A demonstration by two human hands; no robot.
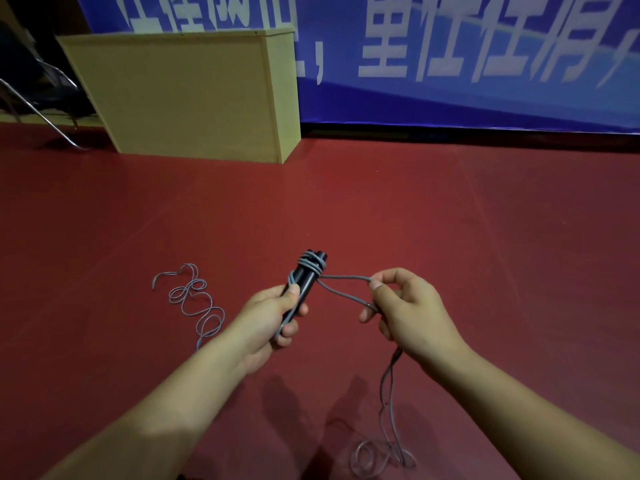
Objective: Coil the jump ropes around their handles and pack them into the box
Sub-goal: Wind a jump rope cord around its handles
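Observation:
My left hand (pixel 273 317) grips two black jump rope handles (pixel 306 277) held side by side, tips pointing away from me. A few turns of grey rope (pixel 313 264) wrap their far end. My right hand (pixel 403 306) pinches a doubled strand of that rope (pixel 346 278) to the right of the handles. From under the right hand the rope hangs down to loose loops on the floor (pixel 377 459). Another grey rope (pixel 195 299) lies curled on the red floor to the left.
A tan box-like cabinet (pixel 194 95) stands on the red floor at the back left. A blue banner with white characters (pixel 467 57) covers the wall behind. Metal chair legs (pixel 38 109) show at the far left.

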